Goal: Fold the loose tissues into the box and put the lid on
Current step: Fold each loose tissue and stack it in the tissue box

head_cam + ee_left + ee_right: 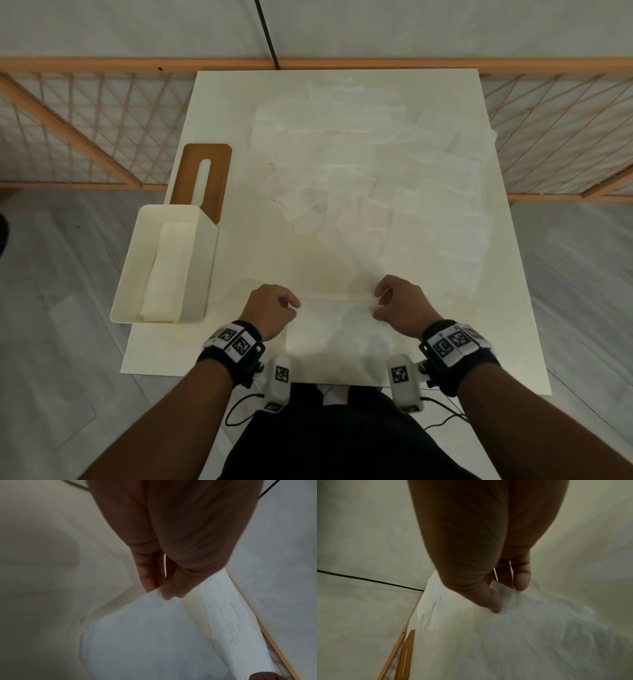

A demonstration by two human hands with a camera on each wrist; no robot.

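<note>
Many loose white paper tissues (pixel 370 164) left strewn across cream counter (pixel 507 342); folded stack already inside open cream box (pixel 164 267), slotted brown wooden lid (pixel 202 178) off behind it. Left hand (pixel 159 577) pinching flat white tissue (pixel 150 635). Right hand (pixel 496 585) likewise, opposite corner.

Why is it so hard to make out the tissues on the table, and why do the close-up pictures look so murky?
Head view: dim, even light, so the white loose tissues barely stand out from the pale table, and the wide lens bends the wooden railing. Left wrist view: the left hand is dark and soft. Right wrist view: the right hand is shadowed, and the tissue is blurred.
</note>
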